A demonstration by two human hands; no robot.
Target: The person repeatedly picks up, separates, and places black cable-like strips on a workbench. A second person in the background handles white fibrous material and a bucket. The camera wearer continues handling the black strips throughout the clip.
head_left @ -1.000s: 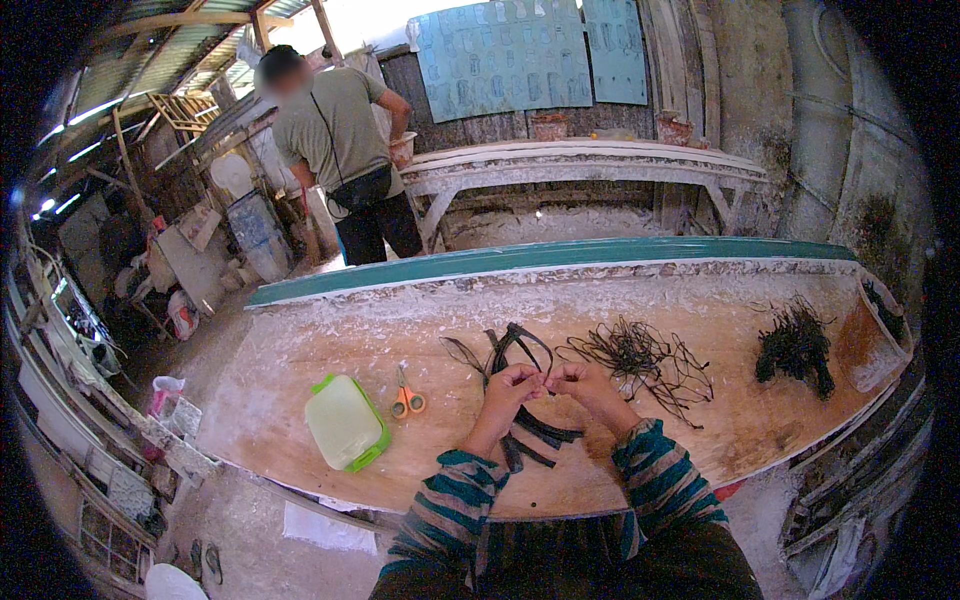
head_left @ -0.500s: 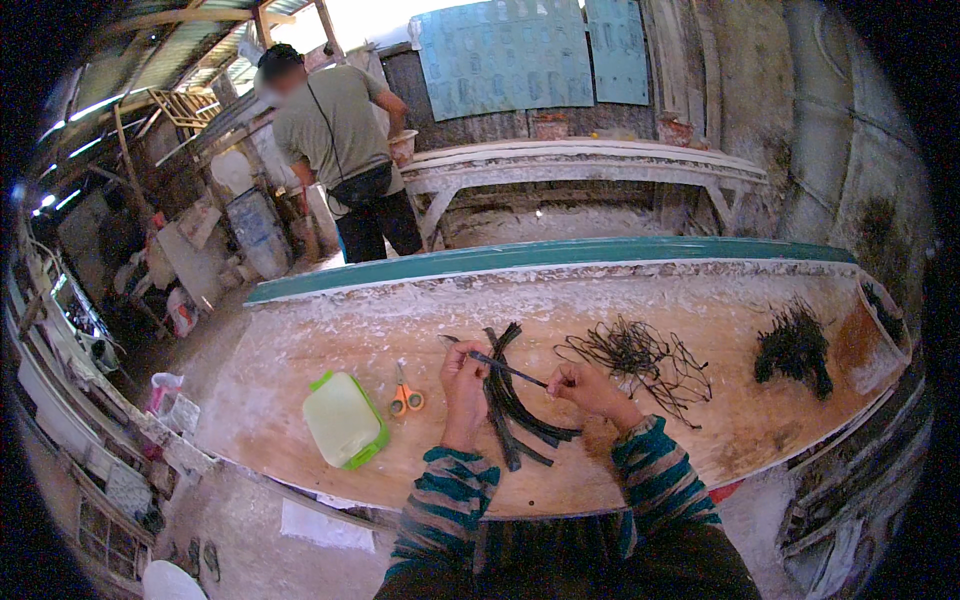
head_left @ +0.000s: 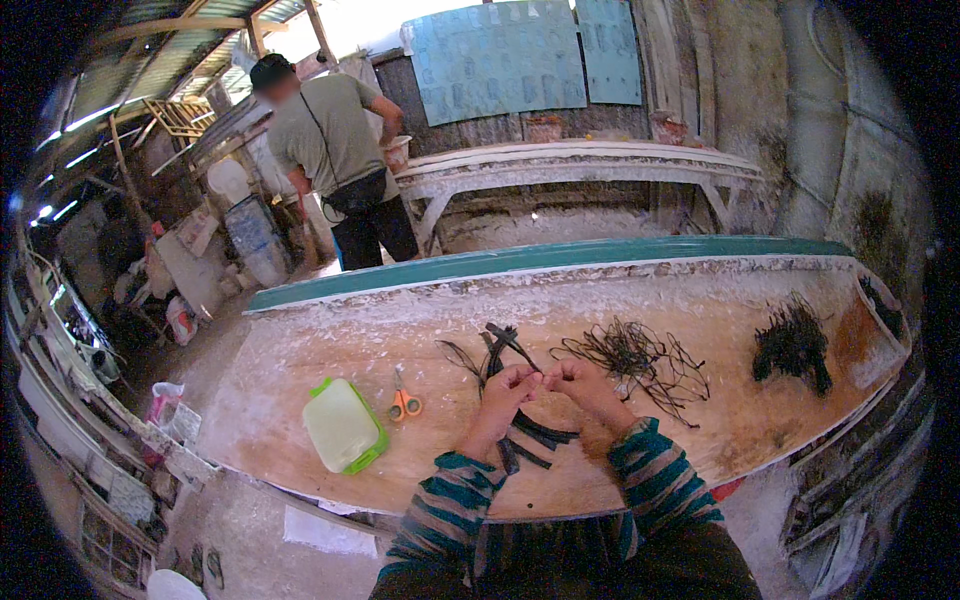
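Note:
My left hand (head_left: pixel 508 392) and my right hand (head_left: pixel 582 385) meet fingertip to fingertip above the wooden tabletop (head_left: pixel 270 375). Both are closed in a pinch on a thin black strip, mostly hidden by the fingers. A loose thin end trails out to the left of my left hand. Under and beside that hand lies a bunch of flat black strips (head_left: pixel 540 432), some crossing each other. Orange-handled scissors (head_left: pixel 404 402) rest to the left of my hands. Just right of my right hand is a loose tangle of thin black cords (head_left: pixel 650 360).
A pale-lidded box with green clips (head_left: pixel 344 425) sits left of the scissors. A dark bundle of black strands (head_left: pixel 793 345) lies at the far right. Along the table's far edge runs a green board (head_left: pixel 560 262). Beyond, a person (head_left: pixel 335 150) stands by a whitish bench (head_left: pixel 580 165).
My left hand has moved right, bringing its fingertips against those of my right hand. The strip that was stretched between them is now mostly covered.

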